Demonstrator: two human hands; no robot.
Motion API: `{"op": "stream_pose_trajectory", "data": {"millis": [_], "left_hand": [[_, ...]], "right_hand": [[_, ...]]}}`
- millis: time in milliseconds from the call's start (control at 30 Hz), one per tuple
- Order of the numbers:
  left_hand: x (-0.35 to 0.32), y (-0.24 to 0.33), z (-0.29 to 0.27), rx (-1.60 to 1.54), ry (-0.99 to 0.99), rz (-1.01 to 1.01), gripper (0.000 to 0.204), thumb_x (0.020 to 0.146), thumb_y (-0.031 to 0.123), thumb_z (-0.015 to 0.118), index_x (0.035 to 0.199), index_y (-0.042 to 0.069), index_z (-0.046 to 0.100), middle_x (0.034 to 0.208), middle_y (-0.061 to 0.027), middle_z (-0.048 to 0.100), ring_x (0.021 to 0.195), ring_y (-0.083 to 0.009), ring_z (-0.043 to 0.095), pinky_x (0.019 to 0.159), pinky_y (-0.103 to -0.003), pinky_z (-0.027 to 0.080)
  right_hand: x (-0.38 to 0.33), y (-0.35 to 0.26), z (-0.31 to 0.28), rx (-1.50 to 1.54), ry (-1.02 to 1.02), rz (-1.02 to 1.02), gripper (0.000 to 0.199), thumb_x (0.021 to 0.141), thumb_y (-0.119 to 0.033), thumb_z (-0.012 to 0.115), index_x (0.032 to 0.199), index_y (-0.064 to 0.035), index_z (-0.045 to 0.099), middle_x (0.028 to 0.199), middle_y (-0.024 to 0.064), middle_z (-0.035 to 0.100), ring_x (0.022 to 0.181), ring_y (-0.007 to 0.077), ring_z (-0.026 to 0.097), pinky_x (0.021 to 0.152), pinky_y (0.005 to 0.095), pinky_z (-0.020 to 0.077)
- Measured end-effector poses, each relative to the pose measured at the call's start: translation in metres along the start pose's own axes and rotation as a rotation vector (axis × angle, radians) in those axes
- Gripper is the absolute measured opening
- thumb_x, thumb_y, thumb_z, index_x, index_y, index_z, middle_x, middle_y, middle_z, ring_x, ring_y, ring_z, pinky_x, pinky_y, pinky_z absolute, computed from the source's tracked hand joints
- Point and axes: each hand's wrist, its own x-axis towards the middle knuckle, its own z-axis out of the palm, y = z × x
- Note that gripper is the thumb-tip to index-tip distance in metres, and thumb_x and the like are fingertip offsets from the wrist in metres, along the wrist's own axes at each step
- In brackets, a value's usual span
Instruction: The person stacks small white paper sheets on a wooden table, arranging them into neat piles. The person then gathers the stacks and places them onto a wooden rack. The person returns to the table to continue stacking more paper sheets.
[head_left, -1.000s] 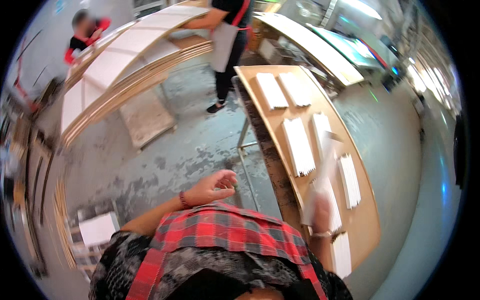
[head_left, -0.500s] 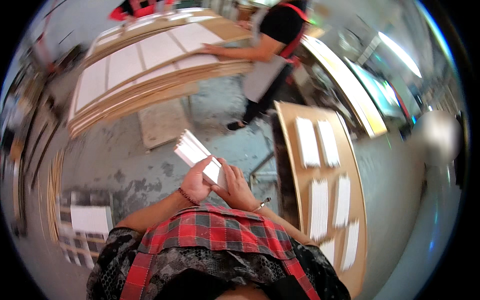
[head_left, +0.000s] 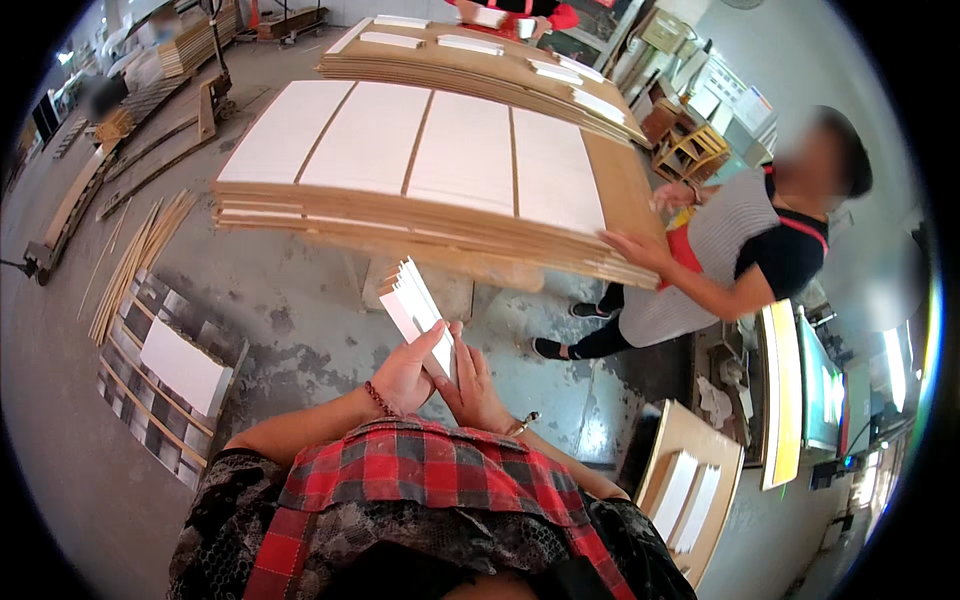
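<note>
A small stack of thin white strips (head_left: pixel 412 302) is held in front of my chest, fanned slightly at its far end. My left hand (head_left: pixel 404 375) grips the stack from the left, thumb on top. My right hand (head_left: pixel 471 388) presses against its near right side. Beyond the strips lies a big pile of brown boards (head_left: pixel 430 228) topped with white panels (head_left: pixel 405 145).
A co-worker in a striped apron (head_left: pixel 735 250) stands at right with a hand (head_left: pixel 632 247) on the board pile. A second board pile (head_left: pixel 470 60) lies behind. A wooden rack with a white panel (head_left: pixel 180 368) sits on the floor at left. A table with white strips (head_left: pixel 690 490) is at lower right.
My view swung left from the strip table to the board piles. Both hands came together on the white strips, which they now hold closer to the board pile.
</note>
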Motion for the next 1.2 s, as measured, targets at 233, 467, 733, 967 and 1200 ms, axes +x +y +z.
{"op": "stream_pose_trajectory", "data": {"millis": [233,467,733,967,1200], "left_hand": [[0.111,0.099,-0.004,0.074,-0.205,0.059,0.047,0.102,0.033,0.052,0.136,0.002,0.043,0.132,-0.0095,0.053,0.123,-0.0233,0.051,0.107,-0.041,0.040],[0.152,0.156,-0.090,0.752,-0.174,-0.148,0.052,0.096,0.023,0.064,0.139,0.003,0.044,0.137,-0.0122,0.051,0.127,-0.0215,0.048,0.106,-0.036,0.040],[0.093,0.101,-0.198,1.015,1.017,-0.306,0.046,0.092,0.035,0.065,0.115,-0.005,0.062,0.096,-0.0125,0.070,0.086,-0.0200,0.066,0.077,-0.034,0.053],[0.084,0.078,-0.197,0.801,1.196,-0.367,0.037,0.094,0.027,0.063,0.112,-0.006,0.061,0.090,-0.0136,0.069,0.081,-0.0208,0.065,0.071,-0.035,0.053],[0.100,0.077,-0.213,0.770,1.228,-0.385,0.033,0.094,0.024,0.064,0.112,-0.004,0.061,0.091,-0.0118,0.068,0.083,-0.0191,0.064,0.073,-0.034,0.052]], "right_hand": [[0.157,0.041,-0.048,0.078,-0.071,-0.048,0.062,0.097,-0.027,0.056,0.143,0.0071,0.033,0.129,0.0273,0.049,0.110,0.0388,0.052,0.099,0.0447,0.0408],[0.383,0.176,-0.213,-0.080,-0.055,0.025,0.058,0.094,-0.039,0.062,0.134,0.0007,0.048,0.123,0.0220,0.053,0.110,0.0325,0.057,0.098,0.0399,0.0447],[0.684,0.373,-0.211,-0.486,-0.022,-0.132,0.053,0.084,-0.045,0.067,0.108,0.0026,0.064,0.106,0.0251,0.064,0.101,0.0391,0.060,0.090,0.0440,0.0477],[0.793,0.447,-0.123,-0.713,-0.303,-0.141,0.059,0.083,-0.045,0.069,0.118,0.0027,0.059,0.121,0.0231,0.059,0.117,0.0368,0.054,0.102,0.0430,0.0436],[0.793,0.515,-0.105,-0.720,-0.439,-0.002,0.066,0.080,-0.032,0.077,0.131,-0.0010,0.050,0.134,0.0208,0.053,0.126,0.0377,0.048,0.106,0.0421,0.0416]]}}
